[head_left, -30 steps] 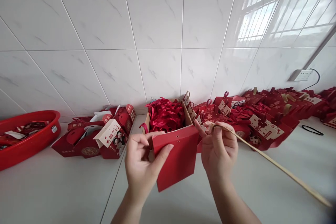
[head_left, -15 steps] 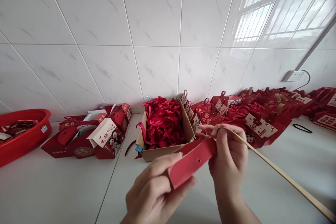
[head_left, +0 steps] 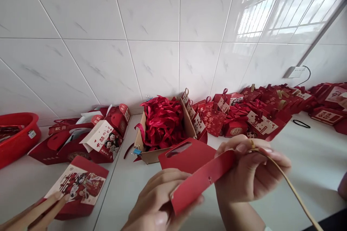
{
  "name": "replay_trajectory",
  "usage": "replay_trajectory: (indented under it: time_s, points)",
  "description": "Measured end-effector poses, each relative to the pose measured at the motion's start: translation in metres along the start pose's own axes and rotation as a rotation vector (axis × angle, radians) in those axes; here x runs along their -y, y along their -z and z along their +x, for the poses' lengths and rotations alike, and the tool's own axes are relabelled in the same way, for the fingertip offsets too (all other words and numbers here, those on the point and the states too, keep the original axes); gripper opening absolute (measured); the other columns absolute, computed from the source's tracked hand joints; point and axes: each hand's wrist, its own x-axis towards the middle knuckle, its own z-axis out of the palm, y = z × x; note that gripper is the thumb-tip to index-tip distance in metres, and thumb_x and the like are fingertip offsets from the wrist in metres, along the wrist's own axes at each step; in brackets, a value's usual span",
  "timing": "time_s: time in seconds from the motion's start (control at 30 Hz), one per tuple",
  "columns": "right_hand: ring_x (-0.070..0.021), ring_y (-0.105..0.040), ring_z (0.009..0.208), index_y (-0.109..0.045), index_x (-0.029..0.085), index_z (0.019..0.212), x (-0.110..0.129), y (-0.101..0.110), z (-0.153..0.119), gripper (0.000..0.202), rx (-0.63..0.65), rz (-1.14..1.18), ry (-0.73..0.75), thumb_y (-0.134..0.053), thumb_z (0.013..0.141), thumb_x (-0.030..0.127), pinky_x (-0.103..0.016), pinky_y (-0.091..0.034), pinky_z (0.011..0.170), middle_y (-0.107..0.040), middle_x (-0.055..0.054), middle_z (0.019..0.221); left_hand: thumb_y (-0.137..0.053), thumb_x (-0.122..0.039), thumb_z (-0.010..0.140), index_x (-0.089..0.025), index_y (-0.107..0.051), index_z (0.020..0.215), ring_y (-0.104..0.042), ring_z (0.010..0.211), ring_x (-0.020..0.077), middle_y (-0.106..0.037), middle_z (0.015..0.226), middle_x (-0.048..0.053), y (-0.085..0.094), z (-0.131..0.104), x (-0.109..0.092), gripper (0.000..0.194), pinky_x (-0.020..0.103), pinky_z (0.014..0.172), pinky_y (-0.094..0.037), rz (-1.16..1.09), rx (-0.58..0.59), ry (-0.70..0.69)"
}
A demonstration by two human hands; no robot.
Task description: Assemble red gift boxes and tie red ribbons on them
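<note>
Left grip: left hand (head_left: 159, 196) closed around the near left end of the red card box (head_left: 197, 184), fingers over the top, thumb below.
Right grip: right hand (head_left: 252, 168) had thumb and fingers pinched on the tan cord (head_left: 294, 189), touching the box's far right end too.
Cord: ran down from the right fingertips toward 5 o'clock, out at the lower edge.
Red card box: raised between both hands, before the person, tilted up to the right; small hole in the narrow side, oblong cut-out in the panel behind. Taken as clock centre, 12 toward the tiled wall (head_left: 151, 11).
Carton: open brown carton (head_left: 150, 157) at 10–11 o'clock, heaped with dark red ribbons (head_left: 165, 122); blue clip (head_left: 137, 150) on its near left corner.
Right-hand stock: many red boxes with ribbon loops (head_left: 235, 129), crowded at 1–2 o'clock; black loop (head_left: 301, 123) lay near them, past 2.
Left-hand stock: cluster of handled boxes (head_left: 63, 148) between 9 and 10 o'clock.
Neighbour: another person's hand (head_left: 46, 209), toward 8–9, fingertips on a picture-fronted box (head_left: 86, 187).
Far left: red basin (head_left: 18, 147) just past 9, printed packets inside.
</note>
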Motion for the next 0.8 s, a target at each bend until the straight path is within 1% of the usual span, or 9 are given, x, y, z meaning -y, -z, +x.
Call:
replay_trajectory:
  time_s: [0.1, 0.17, 0.27, 0.33, 0.4, 0.47, 0.63, 0.73, 0.8]
  points:
    - [-0.0129, -0.047, 0.057, -0.056, 0.023, 0.093, -0.007, -0.002, -0.001, 0.006, -0.035, -0.062, -0.008, -0.059, 0.09, 0.019, -0.025, -0.041, 0.044, -0.052, 0.002, 0.069, -0.062, -0.011, 0.086, -0.02, -0.057, 0.109, -0.07, 0.082, 0.0148, -0.068, 0.09, 0.004, -0.006, 0.004, 0.006, 0.025, 0.023, 0.068, -0.063, -0.017, 0.028, -0.151]
    - [-0.0136, -0.048, 0.058, -0.056, 0.022, 0.091, -0.011, -0.003, -0.001, 0.006, -0.048, -0.081, 0.006, -0.061, 0.089, 0.019, -0.026, -0.04, 0.045, -0.052, 0.002, 0.069, -0.063, -0.008, 0.083, -0.016, -0.059, 0.103, -0.067, 0.089, 0.0161, -0.063, 0.096, 0.007, -0.008, 0.007, 0.01, 0.022, 0.026, 0.074, -0.061, 0.041, 0.017, -0.206]
    - [-0.0137, -0.049, 0.06, -0.056, 0.021, 0.09, -0.016, -0.004, -0.001, 0.005, -0.067, -0.09, 0.008, -0.061, 0.09, 0.019, -0.027, -0.039, 0.048, -0.052, 0.001, 0.068, -0.064, -0.009, 0.081, -0.013, -0.06, 0.093, -0.061, 0.097, 0.0182, -0.055, 0.102, 0.009, -0.01, 0.009, 0.015, 0.013, 0.031, 0.082, -0.058, 0.122, -0.01, -0.164]
    - [-0.0137, -0.049, 0.06, -0.056, 0.022, 0.091, -0.017, -0.005, -0.001, 0.004, -0.07, -0.099, 0.0, -0.06, 0.09, 0.019, -0.027, -0.039, 0.049, -0.052, 0.001, 0.068, -0.064, -0.009, 0.081, -0.013, -0.06, 0.092, -0.059, 0.102, 0.02, -0.054, 0.106, 0.01, -0.011, 0.009, 0.018, 0.013, 0.034, 0.088, -0.056, 0.118, -0.016, -0.161]
    - [-0.0136, -0.05, 0.06, -0.056, 0.022, 0.091, -0.018, -0.005, -0.001, 0.004, -0.073, -0.097, -0.009, -0.06, 0.091, 0.019, -0.028, -0.039, 0.049, -0.052, 0.001, 0.069, -0.064, -0.009, 0.082, -0.012, -0.058, 0.093, -0.059, 0.105, 0.0215, -0.056, 0.106, 0.011, -0.012, 0.008, 0.019, 0.013, 0.036, 0.09, -0.055, 0.074, -0.007, -0.181]
    - [-0.0133, -0.05, 0.061, -0.057, 0.022, 0.091, -0.02, -0.004, -0.001, 0.004, -0.08, -0.088, -0.021, -0.059, 0.091, 0.018, -0.028, -0.039, 0.049, -0.053, 0.001, 0.069, -0.064, -0.009, 0.083, -0.012, -0.058, 0.093, -0.061, 0.103, 0.0218, -0.06, 0.101, 0.011, -0.013, 0.008, 0.02, 0.013, 0.036, 0.088, -0.056, 0.022, 0.01, -0.189]
    - [-0.0128, -0.052, 0.064, -0.057, 0.022, 0.093, -0.023, 0.0, -0.003, 0.006, -0.061, -0.075, -0.085, -0.059, 0.091, 0.017, -0.025, -0.041, 0.047, -0.053, 0.0, 0.076, -0.067, -0.011, 0.084, -0.014, -0.06, 0.094, -0.066, 0.086, 0.018, -0.067, 0.088, 0.008, -0.015, 0.01, 0.022, 0.013, 0.03, 0.075, -0.059, -0.006, 0.032, -0.162]
    - [-0.0122, -0.054, 0.062, -0.057, 0.022, 0.095, -0.023, 0.001, -0.004, 0.005, -0.004, -0.087, -0.166, -0.057, 0.092, 0.018, -0.024, -0.042, 0.045, -0.056, -0.001, 0.079, -0.068, -0.009, 0.082, -0.015, -0.06, 0.092, -0.067, 0.087, 0.0177, -0.068, 0.085, 0.007, -0.014, 0.011, 0.025, 0.013, 0.029, 0.076, -0.059, -0.014, 0.02, -0.132]
    - [-0.0114, -0.057, 0.062, -0.057, 0.021, 0.095, -0.022, 0.001, -0.004, 0.005, 0.042, -0.096, -0.21, -0.056, 0.092, 0.017, -0.025, -0.046, 0.051, -0.057, 0.0, 0.078, -0.068, -0.008, 0.082, -0.014, -0.06, 0.089, -0.067, 0.091, 0.0181, -0.068, 0.088, 0.007, -0.013, 0.011, 0.027, 0.012, 0.029, 0.081, -0.058, -0.02, 0.021, -0.106]
